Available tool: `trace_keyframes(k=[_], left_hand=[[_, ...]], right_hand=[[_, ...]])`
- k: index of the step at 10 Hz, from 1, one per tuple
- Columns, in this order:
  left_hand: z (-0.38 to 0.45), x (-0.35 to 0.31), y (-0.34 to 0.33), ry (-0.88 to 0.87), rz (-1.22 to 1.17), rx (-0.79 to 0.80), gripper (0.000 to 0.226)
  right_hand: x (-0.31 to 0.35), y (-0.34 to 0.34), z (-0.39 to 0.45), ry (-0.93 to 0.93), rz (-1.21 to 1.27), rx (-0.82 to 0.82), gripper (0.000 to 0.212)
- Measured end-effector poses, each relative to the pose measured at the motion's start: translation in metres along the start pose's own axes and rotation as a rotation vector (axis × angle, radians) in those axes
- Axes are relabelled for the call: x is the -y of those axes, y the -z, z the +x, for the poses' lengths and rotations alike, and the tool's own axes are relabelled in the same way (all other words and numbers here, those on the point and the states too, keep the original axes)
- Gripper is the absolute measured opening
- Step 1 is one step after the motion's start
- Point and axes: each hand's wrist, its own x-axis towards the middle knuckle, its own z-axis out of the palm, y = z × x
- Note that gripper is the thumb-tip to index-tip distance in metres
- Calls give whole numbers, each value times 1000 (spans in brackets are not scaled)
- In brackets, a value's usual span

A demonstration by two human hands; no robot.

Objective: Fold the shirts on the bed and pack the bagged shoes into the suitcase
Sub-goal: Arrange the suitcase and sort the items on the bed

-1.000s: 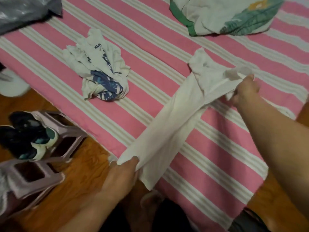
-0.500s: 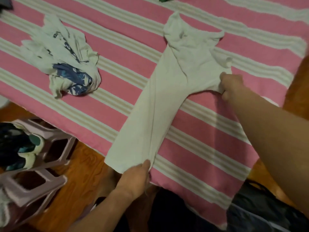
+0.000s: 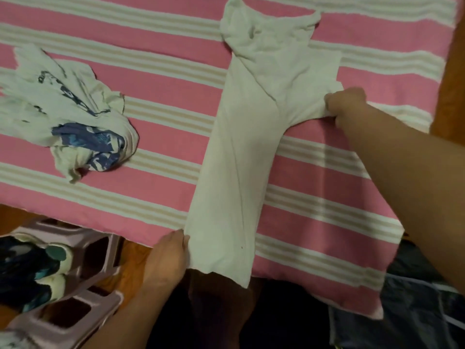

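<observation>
Folding white shirt [image 3: 241,147] lengthwise on bed [image 3: 156,79]; left hand [image 3: 166,258] pinching hem, right hand [image 3: 346,104] gripping sleeve. Next, likely: tuck sleeve inward.

White shirt [image 3: 241,152] collar cut by top edge, hem hangs past bed [image 3: 156,61] edge. Printed shirt [image 3: 63,114] left of it cropped at left edge; print unreadable. Shoes [image 3: 30,270] half cropped.

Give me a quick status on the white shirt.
Left hand grips hem, right hand grips sleeve. White shirt laid lengthwise, half-folded on bed. Crumpled printed shirt lies apart, not obstructing.
</observation>
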Motion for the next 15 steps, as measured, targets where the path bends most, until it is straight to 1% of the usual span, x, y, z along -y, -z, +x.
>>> trace_keyframes(k=[1, 2, 3, 4, 5, 6, 7, 8, 9, 10, 11, 12, 13, 14, 15], left_hand=[[2, 20, 13, -5, -117, 31, 35], [14, 27, 21, -71, -48, 42, 34], [13, 31, 14, -94, -140, 109, 15], [0, 47, -7, -66, -202, 185, 15], [-7, 67, -8, 56, -286, 197, 24], [-12, 81, -6, -153, -18, 7, 46], [-15, 67, 5, -406, 198, -63, 45], [-6, 57, 12, -569, 332, -119, 50], [-1, 67, 15, -671, 331, -67, 43], [-5, 76, 21, -754, 357, -58, 36], [0, 82, 27, -797, 376, -73, 27], [9, 93, 27, -806, 378, -40, 11], [12, 106, 26, -736, 351, -1, 27], [13, 116, 27, -586, 286, -25, 39], [17, 110, 25, -548, 406, 57, 41]], right_hand=[[-7, -1, 36, -44, 179, -104, 15], [-6, -4, 27, -28, 39, -113, 11], [-2, -10, 15, -13, 52, -100, 7], [-3, -10, 23, -26, 93, -109, 41], [2, -7, 3, 32, -150, -195, 44], [-10, -17, -38, 551, -531, -424, 40], [-35, -41, -71, 734, -496, -160, 34], [-52, -59, -87, 667, -510, -21, 31], [-56, -65, -86, 614, -553, 30, 32], [-49, -64, -86, 568, -517, 0, 30], [-48, -66, -92, 353, -371, -76, 41], [-63, -76, -108, 189, -519, 78, 48], [-78, -83, -114, 245, -563, 103, 37], [-80, -75, -112, 286, -549, 52, 38], [-79, -74, -122, 316, -503, 58, 27]])
